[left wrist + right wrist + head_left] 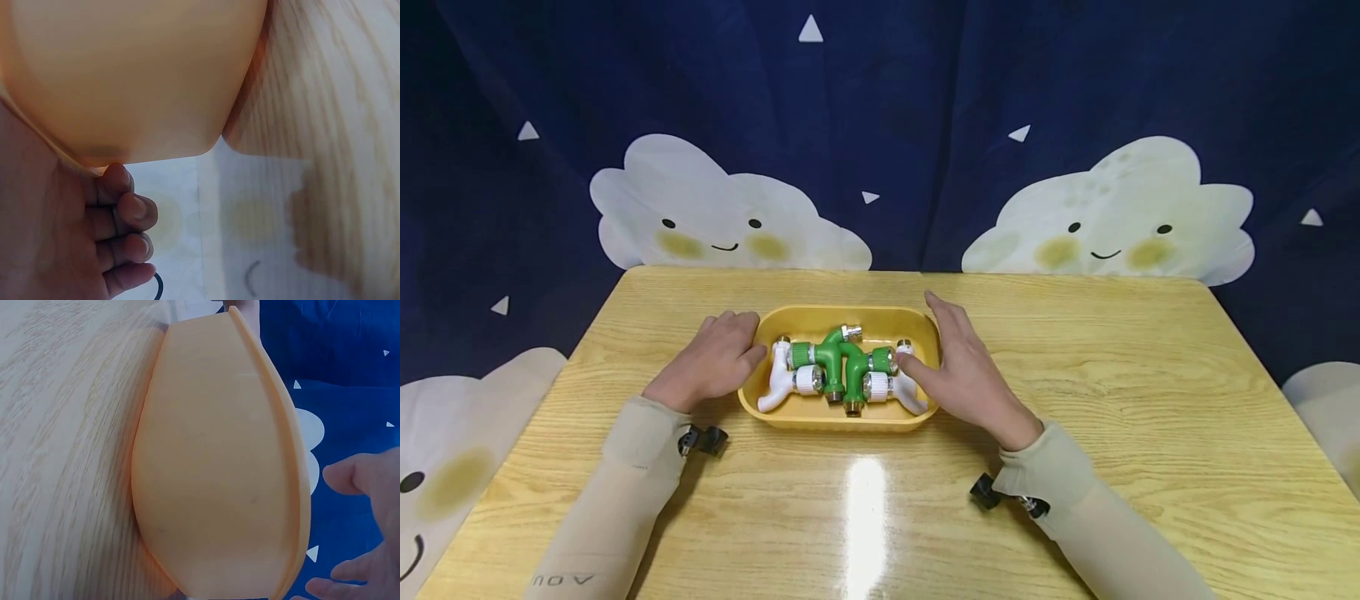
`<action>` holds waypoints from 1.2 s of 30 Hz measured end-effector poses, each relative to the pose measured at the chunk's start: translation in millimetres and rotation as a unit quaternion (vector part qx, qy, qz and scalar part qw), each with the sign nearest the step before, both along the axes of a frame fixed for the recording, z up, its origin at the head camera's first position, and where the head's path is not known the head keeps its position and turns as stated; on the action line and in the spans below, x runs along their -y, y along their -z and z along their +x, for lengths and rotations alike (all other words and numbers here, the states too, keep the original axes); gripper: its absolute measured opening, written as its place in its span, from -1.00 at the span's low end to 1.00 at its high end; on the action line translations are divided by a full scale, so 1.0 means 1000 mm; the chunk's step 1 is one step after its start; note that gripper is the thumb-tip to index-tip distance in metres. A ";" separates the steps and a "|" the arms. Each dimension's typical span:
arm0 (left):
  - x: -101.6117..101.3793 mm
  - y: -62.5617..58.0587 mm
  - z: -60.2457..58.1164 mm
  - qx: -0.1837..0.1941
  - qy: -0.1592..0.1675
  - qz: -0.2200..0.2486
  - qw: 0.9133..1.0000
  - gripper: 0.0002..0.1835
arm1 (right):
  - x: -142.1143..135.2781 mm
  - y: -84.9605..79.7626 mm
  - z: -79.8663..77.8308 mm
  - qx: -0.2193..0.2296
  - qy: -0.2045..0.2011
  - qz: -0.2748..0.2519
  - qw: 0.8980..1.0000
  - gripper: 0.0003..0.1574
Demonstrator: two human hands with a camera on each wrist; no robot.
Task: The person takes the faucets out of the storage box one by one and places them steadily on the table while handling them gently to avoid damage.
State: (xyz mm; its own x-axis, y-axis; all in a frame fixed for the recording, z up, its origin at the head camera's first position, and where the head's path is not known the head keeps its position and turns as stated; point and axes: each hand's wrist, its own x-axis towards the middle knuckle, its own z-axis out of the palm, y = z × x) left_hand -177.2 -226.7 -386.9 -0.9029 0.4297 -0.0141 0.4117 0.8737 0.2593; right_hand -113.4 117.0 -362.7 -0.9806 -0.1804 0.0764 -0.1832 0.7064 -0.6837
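A yellow plastic tub (838, 423) sits on the table with two green taps and two white taps inside. The left green tap (829, 354) and right green tap (855, 375) lie in the middle, with the left white tap (781, 375) and right white tap (904, 387) at the ends. My left hand (718, 354) holds the tub's left rim, fingers curled in the left wrist view and thumb hidden there. My right hand (966, 371) hovers at the right end, fingers spread, thumb over the right white tap; the right wrist view shows it apart from the tub wall (212, 456).
The wooden table (1150, 400) extends around the tub. Behind its far edge hangs a dark blue curtain (917, 100) with white clouds and triangles. Small black devices, a left one (711, 440) and a right one (985, 492), are strapped at the wrists.
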 end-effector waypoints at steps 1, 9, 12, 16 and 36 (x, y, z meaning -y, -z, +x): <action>0.000 0.000 0.000 -0.001 -0.001 0.000 1.000 -0.81 | 0.000 0.000 0.000 -0.001 0.000 0.001 1.000 0.18; 0.000 0.000 0.000 -0.002 -0.002 0.003 1.000 -0.82 | 0.003 -0.003 0.004 -0.013 -0.010 0.004 1.000 0.17; 0.000 0.001 0.000 -0.003 -0.002 0.004 1.000 -0.82 | 0.004 -0.003 0.006 -0.012 -0.015 0.004 1.000 0.17; 0.001 0.001 0.000 -0.003 -0.002 0.004 1.000 -0.82 | 0.006 -0.004 0.008 -0.020 -0.026 0.011 0.999 0.17; 0.000 0.000 0.000 0.003 -0.003 0.004 1.000 -0.81 | 0.012 -0.003 0.016 -0.012 -0.062 0.055 0.996 0.13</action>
State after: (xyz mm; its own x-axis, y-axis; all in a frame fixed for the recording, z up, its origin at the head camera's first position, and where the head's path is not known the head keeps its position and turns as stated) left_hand -177.5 -227.1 -386.6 -0.9051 0.4249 -0.0167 0.4053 0.8738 0.2685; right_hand -97.0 104.8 -359.3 -0.9482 -0.3091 0.0736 -0.2900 0.7475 -0.5975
